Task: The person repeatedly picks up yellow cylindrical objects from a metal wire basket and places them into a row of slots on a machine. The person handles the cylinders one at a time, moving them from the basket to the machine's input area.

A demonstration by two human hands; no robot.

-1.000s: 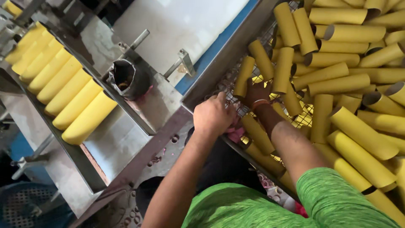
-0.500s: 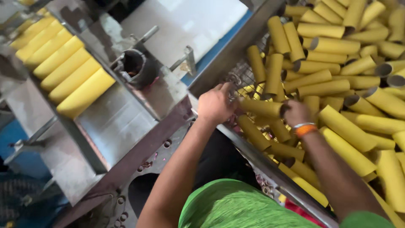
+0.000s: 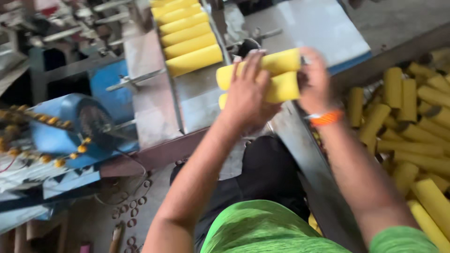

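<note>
Clutching stacked yellow tubes (image 3: 276,77) between my left hand (image 3: 246,96) at nine o'clock and right hand (image 3: 315,79) at three; both have lifted from the bin (image 3: 412,122) toward the metal tray (image 3: 197,93).

A row of tubes (image 3: 187,35) lay side by side on the metal chute (image 3: 197,93), left of the held tubes (image 3: 276,77). A heap of tubes (image 3: 412,122) lay to the right in a bin; the motor (image 3: 70,126) sat far left.

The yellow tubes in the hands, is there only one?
No, both hands, left hand and right hand, clasp a bundle of several yellow tubes stacked together.
</note>
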